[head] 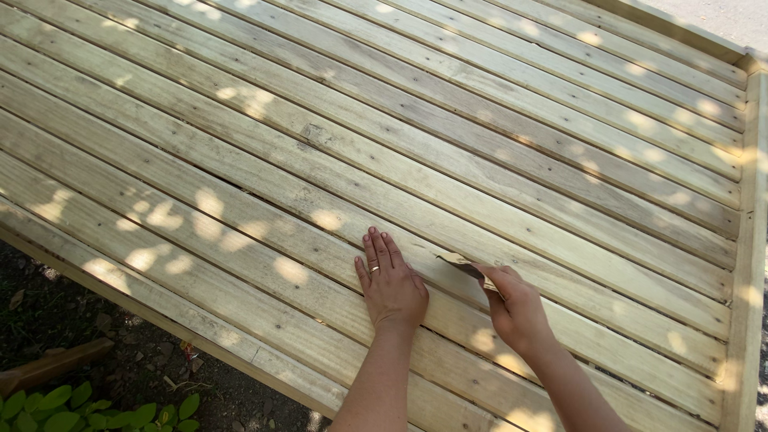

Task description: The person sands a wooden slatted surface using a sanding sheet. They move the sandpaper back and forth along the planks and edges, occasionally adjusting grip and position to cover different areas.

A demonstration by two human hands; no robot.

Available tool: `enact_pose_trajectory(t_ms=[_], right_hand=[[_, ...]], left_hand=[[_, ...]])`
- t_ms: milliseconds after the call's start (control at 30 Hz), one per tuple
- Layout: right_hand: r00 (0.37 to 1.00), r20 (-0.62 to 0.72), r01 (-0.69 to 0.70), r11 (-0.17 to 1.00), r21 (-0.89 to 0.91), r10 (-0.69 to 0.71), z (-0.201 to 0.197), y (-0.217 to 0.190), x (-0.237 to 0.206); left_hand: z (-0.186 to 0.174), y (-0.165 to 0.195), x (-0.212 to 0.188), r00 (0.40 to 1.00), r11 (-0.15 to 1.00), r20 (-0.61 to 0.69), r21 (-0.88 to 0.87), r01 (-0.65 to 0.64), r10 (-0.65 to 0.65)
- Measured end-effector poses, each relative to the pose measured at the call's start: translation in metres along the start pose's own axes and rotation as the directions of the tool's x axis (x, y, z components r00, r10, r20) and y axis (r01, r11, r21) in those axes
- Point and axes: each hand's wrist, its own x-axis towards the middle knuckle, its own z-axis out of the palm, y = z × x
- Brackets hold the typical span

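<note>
The left hand [391,286] lies flat on the wooden deck [448,152], palm down, fingers [376,250] stretched out and close together, a ring on one of them. Just beside it, the right hand [516,308] pinches a small folded piece of sandpaper [460,262] between thumb and fingers, its edge touching a plank near the gap between two boards. Dappled sunlight spots the planks. Bare soil [136,360] and green leaves [88,404] lie below the deck's edge.

Bare forearms, ring on L hand [390,286]
</note>
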Motion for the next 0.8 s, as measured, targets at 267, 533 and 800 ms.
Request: enact_pose_trajectory(t_ms=[267,533,800], right_hand=[[0.972,0.117,0.234,0.871,-0.431,-0.203,0.058,-0.008,0.013],[0.956,0.226,0.276,0.843,-0.463,-0.188,0.103,-0.055,0.13],[0.991,-0.122,-0.028,0.802,-0.597,-0.057,0.003,0.093,-0.07]], left_hand=[[-0.011,0.002,-0.001,0.982,0.999,0.185,0.001,0.045,-0.044],[0.026,-0.006,0.01,0.979,0.985,-0.204,-0.17,-0.008,-0.027],[0.037,-0.057,0.008,0.918,0.872,-0.367,-0.387,-0.3,0.153]])
